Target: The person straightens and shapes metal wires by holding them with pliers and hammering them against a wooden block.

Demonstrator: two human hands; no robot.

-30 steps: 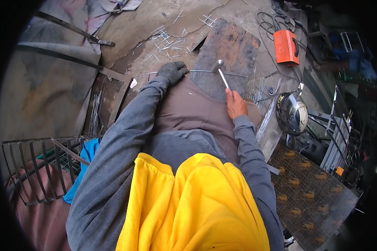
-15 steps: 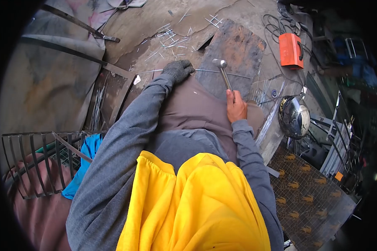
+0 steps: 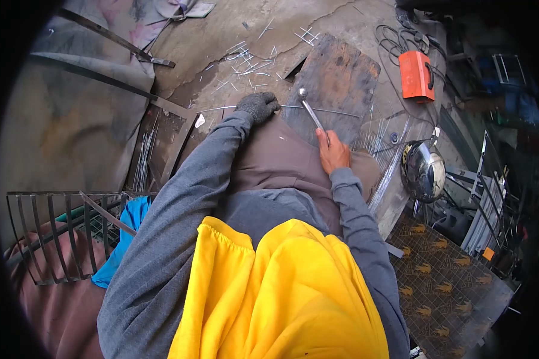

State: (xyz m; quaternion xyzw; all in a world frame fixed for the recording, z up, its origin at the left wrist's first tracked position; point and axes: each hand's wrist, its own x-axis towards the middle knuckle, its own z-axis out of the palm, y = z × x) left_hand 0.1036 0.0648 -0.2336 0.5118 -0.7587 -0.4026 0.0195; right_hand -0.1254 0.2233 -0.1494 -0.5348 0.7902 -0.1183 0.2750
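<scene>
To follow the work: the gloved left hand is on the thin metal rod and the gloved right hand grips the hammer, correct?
No, the head view shows the right hand bare. It grips the hammer, and the gloved left hand is on the thin metal rod.

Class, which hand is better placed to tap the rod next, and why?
Probably the right hand: it holds the hammer, whose head is near the rod, over the board. The gloved left hand is occupied, gripping the rod.

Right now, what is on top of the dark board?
A thin rod crosses the dark board; a hammer head shows over the board too, contact unclear. A trousered leg covers the board's near part.
</scene>
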